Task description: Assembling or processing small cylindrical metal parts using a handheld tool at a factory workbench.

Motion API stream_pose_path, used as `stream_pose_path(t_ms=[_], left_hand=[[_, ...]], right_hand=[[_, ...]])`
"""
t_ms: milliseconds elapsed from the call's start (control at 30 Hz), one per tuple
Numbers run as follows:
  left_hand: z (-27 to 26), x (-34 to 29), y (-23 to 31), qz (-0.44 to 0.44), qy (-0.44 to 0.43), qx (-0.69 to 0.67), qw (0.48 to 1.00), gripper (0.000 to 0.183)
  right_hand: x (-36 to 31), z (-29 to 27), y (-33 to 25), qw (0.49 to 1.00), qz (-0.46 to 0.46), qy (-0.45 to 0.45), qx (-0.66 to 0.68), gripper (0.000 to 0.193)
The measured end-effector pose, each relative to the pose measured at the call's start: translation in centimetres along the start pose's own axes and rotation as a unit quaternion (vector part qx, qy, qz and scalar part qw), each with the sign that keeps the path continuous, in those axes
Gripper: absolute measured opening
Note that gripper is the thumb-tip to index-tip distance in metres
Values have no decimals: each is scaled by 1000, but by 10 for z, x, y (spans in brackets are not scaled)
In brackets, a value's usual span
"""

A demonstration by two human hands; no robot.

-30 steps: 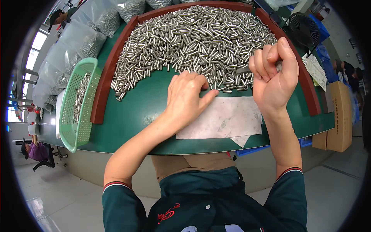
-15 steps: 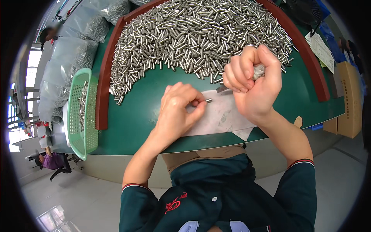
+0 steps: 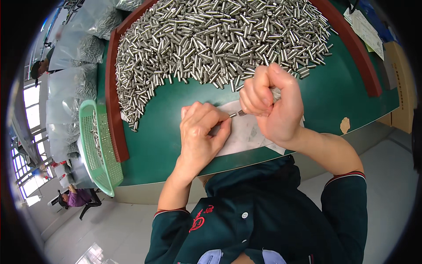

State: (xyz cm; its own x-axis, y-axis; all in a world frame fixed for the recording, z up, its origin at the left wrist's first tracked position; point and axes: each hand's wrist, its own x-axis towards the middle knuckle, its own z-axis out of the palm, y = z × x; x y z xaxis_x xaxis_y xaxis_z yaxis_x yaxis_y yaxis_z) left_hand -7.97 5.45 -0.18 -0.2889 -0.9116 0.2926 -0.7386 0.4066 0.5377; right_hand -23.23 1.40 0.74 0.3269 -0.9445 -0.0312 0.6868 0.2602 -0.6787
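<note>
Between the thumb and fingers of my left hand [image 3: 198,132] a small shiny metal pin [image 3: 232,115] is pinched, its end pointing right. My right hand [image 3: 281,108] is closed in a fist around a tool whose dark metal tip [image 3: 241,113] sticks out toward the pin. Tip and pin end are very close; whether they touch I cannot tell. A pale wrapped part of the tool [image 3: 276,93] shows inside the fist, the rest being hidden. Both hands are above a whitish sheet [image 3: 244,138] on the green table. Beyond them lies a large heap of similar metal pins [image 3: 220,44].
Dark red rails [image 3: 115,110] border the heap. To the left are a green plastic basket [image 3: 115,176] with some pins and several clear bags of pins [image 3: 85,83]. Papers [image 3: 362,31] and a cardboard box [image 3: 402,88] are at right. Another person [image 3: 77,198] sits far left.
My right hand has moved left and slightly down, bringing the tool tip up to the pin's end. My left hand still pinches the pin. The whole view has shifted a little.
</note>
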Motion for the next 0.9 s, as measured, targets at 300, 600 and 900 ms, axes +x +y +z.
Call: stream_pose_path(t_ms=[300,600,900], left_hand=[[0,-1,0,2,11,2,1000,12],[-2,1,3,16,-15,35,999,13],[-17,-5,-5,-326,6,-517,792,8]], right_hand=[[2,0,4,999,36,-1,-13,41],[3,1,-2,998,45,-32,2,41],[5,-6,0,996,73,-42,26,41]])
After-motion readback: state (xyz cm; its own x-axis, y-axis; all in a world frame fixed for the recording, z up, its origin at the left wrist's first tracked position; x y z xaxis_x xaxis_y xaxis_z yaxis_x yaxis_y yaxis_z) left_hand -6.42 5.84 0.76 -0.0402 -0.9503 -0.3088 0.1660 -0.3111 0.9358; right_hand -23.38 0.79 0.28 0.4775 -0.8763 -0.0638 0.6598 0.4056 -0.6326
